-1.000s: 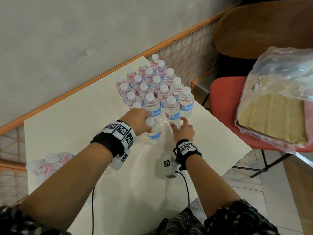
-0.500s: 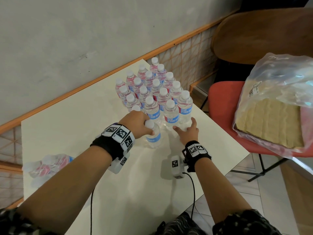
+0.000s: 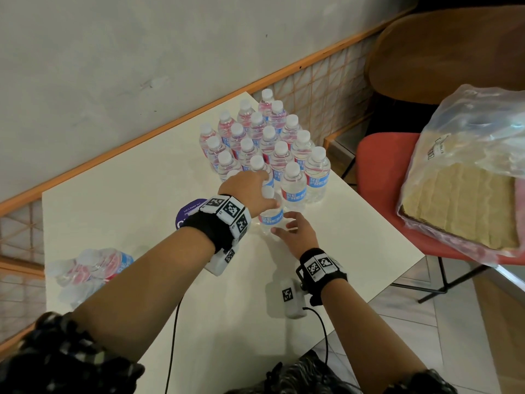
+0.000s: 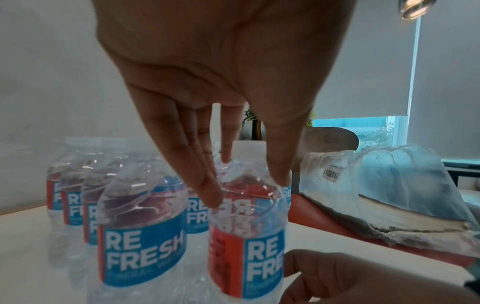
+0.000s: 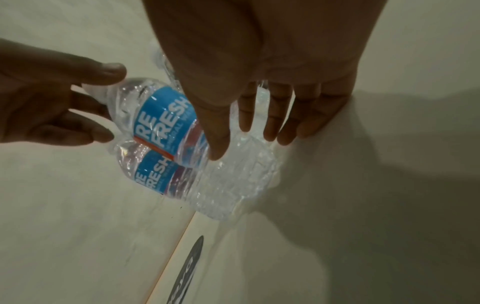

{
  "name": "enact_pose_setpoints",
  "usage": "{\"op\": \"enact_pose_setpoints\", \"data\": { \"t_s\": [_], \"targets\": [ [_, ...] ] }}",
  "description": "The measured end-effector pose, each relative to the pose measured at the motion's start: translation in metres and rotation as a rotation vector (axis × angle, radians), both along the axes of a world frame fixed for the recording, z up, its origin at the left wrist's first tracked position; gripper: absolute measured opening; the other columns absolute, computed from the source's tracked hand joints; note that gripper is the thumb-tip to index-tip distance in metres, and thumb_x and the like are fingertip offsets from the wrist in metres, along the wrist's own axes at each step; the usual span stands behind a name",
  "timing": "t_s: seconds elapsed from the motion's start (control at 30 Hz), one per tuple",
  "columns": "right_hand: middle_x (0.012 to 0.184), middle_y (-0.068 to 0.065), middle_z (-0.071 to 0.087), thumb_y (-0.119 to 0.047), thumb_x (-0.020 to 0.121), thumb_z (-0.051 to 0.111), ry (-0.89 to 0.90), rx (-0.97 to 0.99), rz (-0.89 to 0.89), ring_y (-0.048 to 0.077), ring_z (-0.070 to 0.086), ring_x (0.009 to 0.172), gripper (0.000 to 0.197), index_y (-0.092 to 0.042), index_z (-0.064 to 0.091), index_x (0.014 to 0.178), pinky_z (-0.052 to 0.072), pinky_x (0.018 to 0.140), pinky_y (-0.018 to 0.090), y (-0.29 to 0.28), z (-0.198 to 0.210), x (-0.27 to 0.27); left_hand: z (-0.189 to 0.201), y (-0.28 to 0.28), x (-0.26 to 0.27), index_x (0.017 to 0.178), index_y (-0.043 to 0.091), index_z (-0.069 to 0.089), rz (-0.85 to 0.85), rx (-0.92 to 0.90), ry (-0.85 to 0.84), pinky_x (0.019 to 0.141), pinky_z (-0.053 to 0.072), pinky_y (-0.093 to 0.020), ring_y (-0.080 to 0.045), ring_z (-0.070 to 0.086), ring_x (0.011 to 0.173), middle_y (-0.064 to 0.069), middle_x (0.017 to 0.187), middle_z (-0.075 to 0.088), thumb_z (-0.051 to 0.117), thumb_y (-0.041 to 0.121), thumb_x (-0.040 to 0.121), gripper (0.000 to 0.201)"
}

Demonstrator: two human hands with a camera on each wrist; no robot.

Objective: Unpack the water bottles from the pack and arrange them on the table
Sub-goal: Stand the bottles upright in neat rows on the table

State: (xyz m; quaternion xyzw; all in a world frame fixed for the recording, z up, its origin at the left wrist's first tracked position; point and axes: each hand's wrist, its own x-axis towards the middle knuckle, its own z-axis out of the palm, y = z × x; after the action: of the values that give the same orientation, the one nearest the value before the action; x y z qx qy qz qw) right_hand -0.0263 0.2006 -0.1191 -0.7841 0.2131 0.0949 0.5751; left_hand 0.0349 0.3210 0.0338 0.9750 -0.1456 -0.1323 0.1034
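A small clear water bottle (image 3: 271,218) with a blue and red label stands at the near edge of a block of several upright bottles (image 3: 267,143) on the white table (image 3: 136,194). My left hand (image 3: 262,194) pinches its shoulder just below the white cap from above, thumb on one side and fingers on the other (image 4: 246,191). My right hand (image 3: 284,226) is open, fingers straight, thumb and fingertips touching the lower part of the same bottle (image 5: 161,115). In the right wrist view the right hand (image 5: 244,144) partly hides the bottle's base.
A torn plastic pack (image 3: 91,265) with a few bottles lies at the table's left edge. A purple sticker (image 3: 193,211) is on the tabletop. A red chair (image 3: 375,166) with a bulky plastic bag (image 3: 468,172) stands just past the table's right edge.
My right hand has moved left from the front of the bottle block to the base of the held bottle. My left hand keeps its pinch on that bottle.
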Motion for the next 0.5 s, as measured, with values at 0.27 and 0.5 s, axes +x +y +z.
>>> {"op": "enact_pose_setpoints", "data": {
  "t_s": [0.27, 0.5],
  "targets": [
    [0.107, 0.001, 0.058, -0.043, 0.079, 0.071, 0.041, -0.044, -0.058, 0.013, 0.054, 0.092, 0.048, -0.019, 0.056, 0.118, 0.040, 0.082, 0.024, 0.003, -0.006, 0.004, 0.003, -0.003, 0.004, 0.093, 0.007, 0.068, -0.012, -0.128, -0.005, 0.068, 0.038, -0.027, -0.027, 0.060, 0.088, -0.008, 0.087, 0.065, 0.074, 0.029, 0.076, 0.029],
    [0.106, 0.003, 0.056, -0.028, 0.074, 0.077, 0.061, 0.084, -0.253, 0.026, 0.063, 0.098, 0.068, -0.024, 0.039, 0.131, 0.051, 0.094, 0.044, -0.028, -0.018, 0.014, -0.004, -0.011, 0.008, 0.088, 0.003, 0.066, 0.022, -0.181, -0.031, 0.070, 0.044, -0.031, -0.027, 0.057, 0.084, -0.010, 0.083, 0.062, 0.074, 0.027, 0.076, 0.028]
  ]
}}
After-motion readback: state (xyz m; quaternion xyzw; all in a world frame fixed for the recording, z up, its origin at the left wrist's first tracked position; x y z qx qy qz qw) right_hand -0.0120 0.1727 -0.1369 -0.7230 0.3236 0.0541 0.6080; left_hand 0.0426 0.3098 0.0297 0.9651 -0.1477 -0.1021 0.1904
